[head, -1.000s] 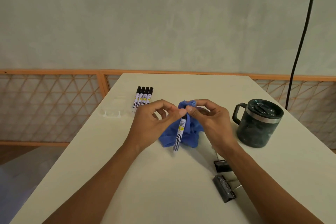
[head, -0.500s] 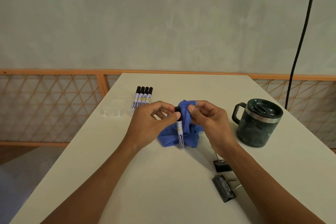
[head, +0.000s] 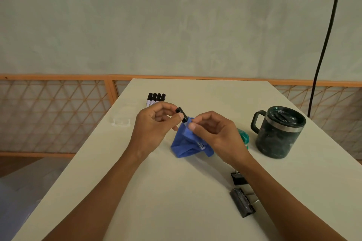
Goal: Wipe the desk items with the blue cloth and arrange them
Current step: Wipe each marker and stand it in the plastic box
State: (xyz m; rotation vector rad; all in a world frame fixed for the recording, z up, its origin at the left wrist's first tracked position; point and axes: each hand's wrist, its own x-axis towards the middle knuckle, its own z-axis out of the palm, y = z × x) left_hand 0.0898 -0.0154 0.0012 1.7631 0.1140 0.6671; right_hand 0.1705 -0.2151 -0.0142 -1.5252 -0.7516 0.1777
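Observation:
My left hand (head: 151, 130) pinches the black cap end of a marker (head: 181, 115) above the white desk (head: 176, 191). My right hand (head: 216, 135) holds the blue cloth (head: 185, 146) wrapped round the marker's barrel, so only the cap and a bit of the white label near the lower end show. The cloth's loose end hangs down to the desk. Several more black-capped markers (head: 156, 100) lie side by side at the back left.
A dark lidded mug (head: 278, 132) stands to the right, with a green object (head: 243, 137) partly hidden behind my right hand. Two black binder clips (head: 242, 200) lie by my right forearm. A clear plastic piece (head: 121, 121) sits near the left edge.
The marker has tilted from hanging upright to slanting, cap up-left, and the cloth now wraps its barrel. Both hands stayed in about the same place.

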